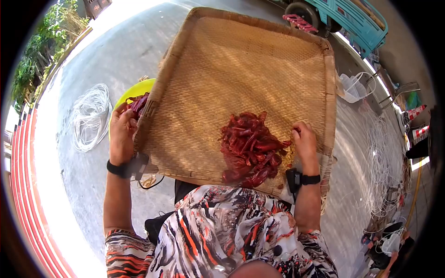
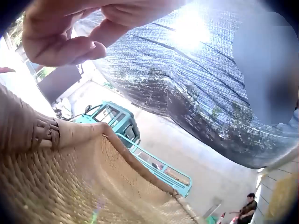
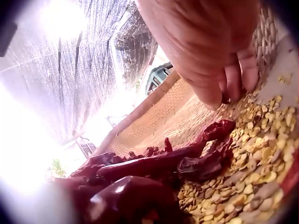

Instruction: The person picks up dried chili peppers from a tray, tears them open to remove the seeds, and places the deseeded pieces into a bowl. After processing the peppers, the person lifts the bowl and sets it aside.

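1. Dried red chillies (image 1: 252, 150) lie in a loose heap on the woven tray (image 1: 250, 60), toward its near edge, R of centre, w/ R hand just beside
2. Pale yellow seeds (image 3: 257, 163) are scattered on the tray floor next to the heap, btwn chillies & R hand; one chilli points out over them
3. R hand (image 1: 306, 143) is over the tray near its R rim, fingers bent down to the woven floor by the seeds; a small dark bit shows under the fingertips in the R wrist view, but can't tell if it's pinched
4. L hand (image 1: 122, 134) is just outside the tray's L rim, fingers bent, close to more chillies (image 1: 137, 103) in a lime-yellow basin (image 1: 121, 102); can't tell if it pinches one
5. Basin is partly hidden by the tray's L rim; a coil of white cord (image 1: 90, 118) lies on the concrete floor (image 1: 153, 46) to its L
6. Tray's near edge is up against the person's patterned shirt (image 1: 222, 227); both wrists wear black straps w/ cameras
7. Farther off: teal cargo trike (image 1: 352, 23) top R, tangled white cord (image 1: 382, 157) on the R side, plants (image 1: 41, 51) top L
8. L wrist view also gets shade netting (image 2: 154, 79) overhead & a seated person (image 2: 248, 208) in the bg
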### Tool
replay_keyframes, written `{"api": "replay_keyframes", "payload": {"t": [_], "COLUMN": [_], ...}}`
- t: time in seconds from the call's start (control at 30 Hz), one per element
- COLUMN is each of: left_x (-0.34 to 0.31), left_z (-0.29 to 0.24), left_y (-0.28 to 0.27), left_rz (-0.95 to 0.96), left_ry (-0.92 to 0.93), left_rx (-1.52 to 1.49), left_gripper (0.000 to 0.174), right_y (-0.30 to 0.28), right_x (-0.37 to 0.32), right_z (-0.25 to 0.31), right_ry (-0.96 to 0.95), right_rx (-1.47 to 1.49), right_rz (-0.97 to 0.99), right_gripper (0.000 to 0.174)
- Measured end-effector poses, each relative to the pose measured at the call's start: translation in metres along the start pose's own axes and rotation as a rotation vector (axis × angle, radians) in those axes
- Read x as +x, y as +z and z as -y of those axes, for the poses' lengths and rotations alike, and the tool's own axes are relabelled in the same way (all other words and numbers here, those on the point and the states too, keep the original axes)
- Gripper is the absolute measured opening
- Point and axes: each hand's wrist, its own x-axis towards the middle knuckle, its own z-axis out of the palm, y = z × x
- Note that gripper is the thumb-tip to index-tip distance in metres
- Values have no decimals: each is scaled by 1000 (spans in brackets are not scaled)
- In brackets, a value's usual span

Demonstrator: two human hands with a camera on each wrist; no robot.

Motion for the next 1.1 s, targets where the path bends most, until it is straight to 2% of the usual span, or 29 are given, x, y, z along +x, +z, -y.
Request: {"api": "replay_keyframes", "payload": {"t": [0.1,0.13,0.2,0.27,0.37,0.4,0.43,0.53,0.57,0.67,0.8,0.87,0.9,0.93,1.0,1.1], "left_x": [-31,-46,-67,-85,-93,-95,-95,-94,-91,-74,-35,-16,-15,-14,-20,-41], "left_z": [9,9,29,27,51,56,59,59,56,33,3,-5,-12,-12,-13,-3], "left_y": [37,58,84,108,129,131,132,126,120,94,45,18,14,11,5,16], "left_rz": [426,565,807,982,974,959,945,894,876,667,300,196,26,-55,-28,380], "left_ry": [-49,-55,-16,122,245,228,210,240,266,357,189,186,249,241,248,158], "left_rx": [201,260,291,441,358,361,365,435,468,585,494,384,508,393,394,446], "left_gripper": [39,38,37,41,33,28,24,15,13,12,12,18,32,42,40,36], "right_y": [-13,-16,-20,-15,-5,-1,-5,-7,-16,-34,-22,-14,-11,-10,-13,-16], "right_x": [-2,-6,-16,-28,-37,-40,-42,-40,-42,-46,-58,-62,-62,-61,-59,-53], "right_z": [46,66,105,131,153,156,166,163,166,164,148,144,143,142,147,156], "right_ry": [137,107,52,48,-27,-34,68,-41,-69,-322,-655,-635,-642,-651,-570,-517], "right_rx": [223,309,483,675,751,759,851,811,678,358,199,159,128,97,137,189], "right_rz": [22,74,174,345,453,489,528,501,470,616,539,540,533,525,515,406], "right_gripper": [24,25,27,27,23,22,19,17,20,26,29,27,27,27,26,24]}}
